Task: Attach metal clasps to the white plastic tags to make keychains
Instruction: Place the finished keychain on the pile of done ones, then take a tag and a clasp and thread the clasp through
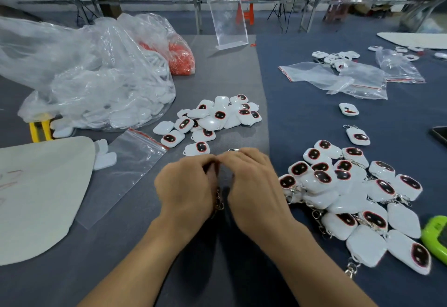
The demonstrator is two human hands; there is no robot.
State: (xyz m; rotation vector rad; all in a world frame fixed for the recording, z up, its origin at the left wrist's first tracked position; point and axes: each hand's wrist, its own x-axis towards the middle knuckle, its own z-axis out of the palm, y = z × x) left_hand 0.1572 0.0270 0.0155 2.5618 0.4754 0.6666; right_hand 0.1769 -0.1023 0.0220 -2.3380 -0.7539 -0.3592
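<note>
The left hand [186, 185] and right hand [254, 185] meet knuckle to knuckle over the middle of the table [225, 84], backs up, all fingers curled in so the tips pinch together at one small spot. A metal clasp [219, 201] with its short chain hangs down in the gap between the two palms, and a glint of metal shows just past the right fingertips. Both hands seem to have hold of that clasp; whether a tag is already pinched in there with it is hidden by the fingers.

This looks like the joining step itself: working the ring of the clasp through a tag's loop. The next move probably calls for a small twist at the fingertips, then setting the piece down to the right and reaching forward for a bare one.

The bare tags [212, 118] lie in a loose heap just beyond the hands, the nearest one almost touching the left fingertips, so the reach is short and straight. The done keychains [350, 198] spread wide on the right, their edge touching the right wrist; a careless elbow could drag chains along. A flat zip bag [125, 169] lies near the left hand, with a pale board [36, 198] further left and a big bag [96, 84] of white parts behind. The open room is the strip of table under the forearms, towards the near edge.
</note>
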